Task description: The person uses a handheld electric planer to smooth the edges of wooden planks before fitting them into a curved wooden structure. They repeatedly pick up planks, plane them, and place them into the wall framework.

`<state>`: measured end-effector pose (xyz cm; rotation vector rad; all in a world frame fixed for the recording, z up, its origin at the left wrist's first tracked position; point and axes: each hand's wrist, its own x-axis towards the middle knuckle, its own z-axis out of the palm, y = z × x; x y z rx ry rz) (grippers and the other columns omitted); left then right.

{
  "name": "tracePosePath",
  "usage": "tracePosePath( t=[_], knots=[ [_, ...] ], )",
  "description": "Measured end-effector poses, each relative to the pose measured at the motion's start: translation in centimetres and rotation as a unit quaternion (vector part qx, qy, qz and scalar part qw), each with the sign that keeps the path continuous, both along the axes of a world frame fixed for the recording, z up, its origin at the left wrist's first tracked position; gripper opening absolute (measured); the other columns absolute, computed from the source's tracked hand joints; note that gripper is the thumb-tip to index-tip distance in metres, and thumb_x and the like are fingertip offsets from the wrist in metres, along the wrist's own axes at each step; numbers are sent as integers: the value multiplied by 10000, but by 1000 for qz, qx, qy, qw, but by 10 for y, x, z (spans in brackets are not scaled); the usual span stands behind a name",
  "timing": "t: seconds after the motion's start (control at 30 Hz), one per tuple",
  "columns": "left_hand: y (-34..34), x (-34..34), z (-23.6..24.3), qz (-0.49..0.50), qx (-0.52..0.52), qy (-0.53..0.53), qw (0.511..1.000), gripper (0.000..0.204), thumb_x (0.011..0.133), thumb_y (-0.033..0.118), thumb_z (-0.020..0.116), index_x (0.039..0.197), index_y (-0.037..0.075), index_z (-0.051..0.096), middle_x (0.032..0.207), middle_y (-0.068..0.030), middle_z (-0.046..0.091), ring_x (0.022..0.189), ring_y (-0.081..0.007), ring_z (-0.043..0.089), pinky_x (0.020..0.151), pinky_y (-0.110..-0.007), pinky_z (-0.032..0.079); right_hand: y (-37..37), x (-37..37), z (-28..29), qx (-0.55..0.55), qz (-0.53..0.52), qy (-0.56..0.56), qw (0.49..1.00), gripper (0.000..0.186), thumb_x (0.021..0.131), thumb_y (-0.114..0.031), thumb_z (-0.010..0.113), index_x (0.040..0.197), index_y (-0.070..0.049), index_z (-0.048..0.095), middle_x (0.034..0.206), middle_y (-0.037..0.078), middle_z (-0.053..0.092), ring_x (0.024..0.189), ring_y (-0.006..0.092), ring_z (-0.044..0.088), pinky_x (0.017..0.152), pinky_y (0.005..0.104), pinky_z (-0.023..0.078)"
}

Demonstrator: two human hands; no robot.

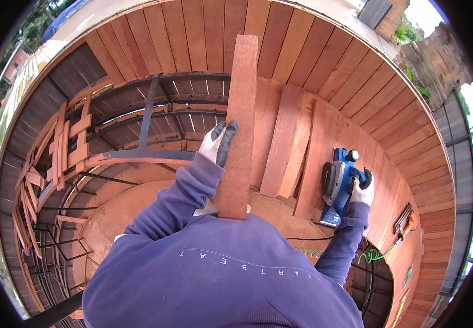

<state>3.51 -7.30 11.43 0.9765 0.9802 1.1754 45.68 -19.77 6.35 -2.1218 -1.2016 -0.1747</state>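
My left hand (218, 142), in a white and grey work glove, grips the left edge of a long reddish wooden plank (240, 120) that runs away from me, its near end against my chest. My right hand (362, 191), also gloved, is shut on the handle of a blue electric planer (336, 182) resting on loose boards at my right. Both sleeves are dark blue.
Several loose reddish boards (288, 142) lie side by side on a wooden deck (411, 136). To the left, dark metal frames (149, 109) hold short wood offcuts (61, 147). A green cable (376, 254) and an orange hand tool (406, 221) lie at the right. Sawdust covers the surface near me.
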Motion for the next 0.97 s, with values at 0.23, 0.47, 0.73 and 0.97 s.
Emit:
tracePosePath(
  t=[0.23, 0.47, 0.73, 0.97],
  knots=[
    [17, -41, -10, 28, -8, 57, 998, 408, 892, 398, 629, 1013, 9, 607, 842, 4, 596, 742, -67, 527, 665, -230, 448, 4, -13, 31, 31, -13, 379, 925, 339, 877, -47, 609, 1207, -121, 582, 891, 87, 680, 447, 123, 515, 402, 253, 422],
    [36, -85, 20, 92, 34, -1, 995, 406, 876, 395, 649, 1000, 12, 601, 864, -28, 628, 741, -89, 585, 653, -239, 488, -55, -107, 134, 177, 49, 340, 922, 375, 895, -162, 620, 1253, -79, 547, 844, 64, 624, 506, 59, 464, 463, 190, 378],
    [39, -156, 29, 99, 81, -16, 992, 411, 878, 440, 631, 922, 31, 615, 803, -2, 587, 673, -79, 521, 615, -234, 440, -70, -231, 144, 285, 188, 419, 841, 445, 930, -210, 542, 1327, -39, 436, 922, 107, 614, 560, 101, 521, 479, 220, 445],
    [18, -249, 27, 160, 170, 122, 965, 502, 903, 494, 557, 1034, 14, 623, 879, -98, 615, 812, -153, 498, 773, -291, 427, -62, -358, 108, 208, 319, 626, 680, 457, 873, -119, 606, 1308, -104, 469, 830, 100, 597, 556, 149, 550, 466, 244, 464]
  ],
)
